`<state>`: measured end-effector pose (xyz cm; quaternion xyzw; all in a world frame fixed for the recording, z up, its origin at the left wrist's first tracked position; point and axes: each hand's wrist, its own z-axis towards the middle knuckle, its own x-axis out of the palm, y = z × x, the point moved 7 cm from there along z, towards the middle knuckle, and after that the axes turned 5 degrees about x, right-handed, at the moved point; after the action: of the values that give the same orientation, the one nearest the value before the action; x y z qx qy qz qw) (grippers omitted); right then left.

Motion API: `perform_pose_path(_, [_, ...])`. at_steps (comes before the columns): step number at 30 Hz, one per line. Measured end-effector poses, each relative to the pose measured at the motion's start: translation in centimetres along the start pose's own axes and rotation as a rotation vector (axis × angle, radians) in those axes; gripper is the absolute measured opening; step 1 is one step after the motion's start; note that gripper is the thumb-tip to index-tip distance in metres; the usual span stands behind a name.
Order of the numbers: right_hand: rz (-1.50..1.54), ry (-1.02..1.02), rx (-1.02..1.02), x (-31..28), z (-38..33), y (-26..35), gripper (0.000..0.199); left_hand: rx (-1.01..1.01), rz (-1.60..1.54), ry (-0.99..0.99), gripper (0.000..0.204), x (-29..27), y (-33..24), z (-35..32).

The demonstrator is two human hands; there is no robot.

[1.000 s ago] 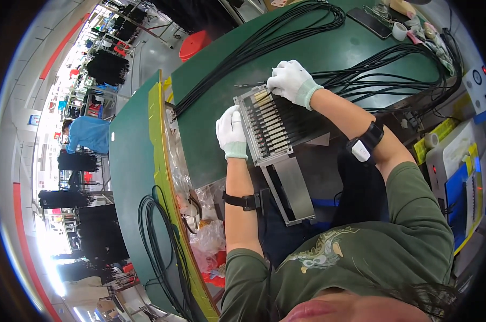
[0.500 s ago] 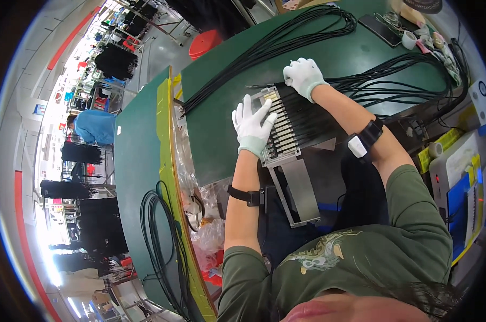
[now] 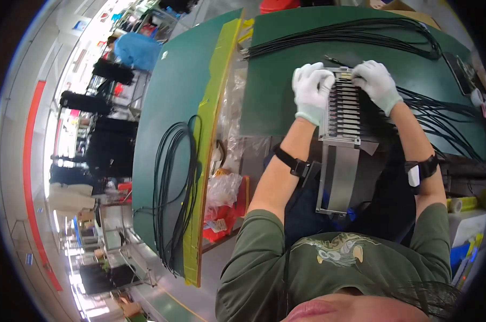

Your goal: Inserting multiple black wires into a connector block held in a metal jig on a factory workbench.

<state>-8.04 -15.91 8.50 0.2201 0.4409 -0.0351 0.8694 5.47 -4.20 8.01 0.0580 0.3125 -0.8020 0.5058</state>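
A long metal fixture [image 3: 347, 117] with a row of slots lies at the table's near edge, and slim black cable ends sit side by side in the slots. White gloves cover both hands. My left hand [image 3: 310, 90] is closed at the fixture's far left corner, thumb and forefinger bent together; what lies between them is hidden. Across from it, my right hand [image 3: 377, 85] pinches at the far right side, over the topmost slots, its fingertips holding something too small to name. Black cables [image 3: 431, 110] run off to the right from behind that hand. A loose cable end [image 3: 335, 60] lies just beyond the fixture.
A long bundle of black cables [image 3: 356, 33] stretches along the far side of the green table [image 3: 275, 102]. Another green table [image 3: 170, 91], yellow-edged, carries a coiled cable [image 3: 170, 177] on my left. Plastic bags [image 3: 224, 193] fill the gap between. A phone [image 3: 457, 72] lies far right.
My view has turned, so the tables sit further right. My left hand has gone from spread fingers over the fixture to a pinch at its far corner; my right hand has come in against the slots.
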Motion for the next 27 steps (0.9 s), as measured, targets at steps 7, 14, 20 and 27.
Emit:
perform_pose_path(7, [0.278,0.060,0.086,1.7,0.3,2.2,0.018,0.037,-0.006,0.080,0.012,0.0,0.5,-0.8])
perform_pose_path(14, [0.151,0.070,0.263,-0.1,-0.9,-1.9,0.015,-0.220,-0.124,-0.088,0.013,-0.7,3.2,-1.4])
perform_pose_path(20, [-0.128,0.059,0.154,0.2,-1.0,-0.8,0.010,-0.269,0.136,0.039,0.015,-0.5,4.4,-2.3])
perform_pose_path(27, [-0.264,0.065,0.256,0.8,-0.7,-2.5,0.012,-0.360,0.054,0.131,0.021,0.7,6.3,-2.9])
